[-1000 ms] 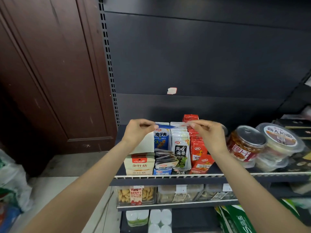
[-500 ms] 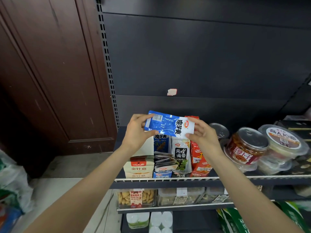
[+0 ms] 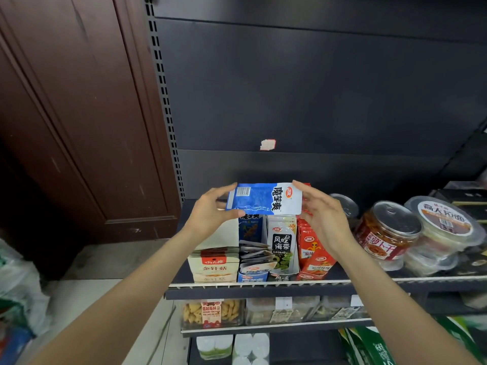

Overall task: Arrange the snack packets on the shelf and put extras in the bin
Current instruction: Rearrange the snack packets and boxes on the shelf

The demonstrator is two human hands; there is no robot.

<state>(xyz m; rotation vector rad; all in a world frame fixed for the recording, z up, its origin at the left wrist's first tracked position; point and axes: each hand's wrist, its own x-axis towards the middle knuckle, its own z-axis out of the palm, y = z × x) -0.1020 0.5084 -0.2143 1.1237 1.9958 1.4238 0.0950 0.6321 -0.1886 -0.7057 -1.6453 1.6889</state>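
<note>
- Packet of blue-and-white konjac snack (image 3: 264, 198) now sits lifted clear above the shelf's display boxes, held flat and sideways between both hands; a second ago it was only a top edge being picked at among the standing packets.
- Left hand (image 3: 210, 212) has a narrow grip on the barcode end, thumb under the lower edge and fingers along the top.
- Right hand (image 3: 320, 214) steadies the white end, with its fingers (image 3: 300, 186) over the top corner; the hold looks light rather than tight.
- Directly beneath the packet stands the blue display box (image 3: 251, 230) it came out of, with more packets lying slumped in its front part.
- Beside that box are the white-and-green seaweed packets (image 3: 282, 241), then the red packets (image 3: 312, 246); the beige mushroom-snack box (image 3: 214, 267) sits to the left.
- Clear tubs of pickled radish (image 3: 386, 233) stand further right on the same shelf (image 3: 263, 285).
- Having it out likely means the person is judging whether it goes back upright in the blue row or counts as an extra.
- No bin can be made out in this view, so a discard would need a turn away from the shelf.
- Slumped packets in the blue box still need straightening, so the arranging seems only partly done.
</note>
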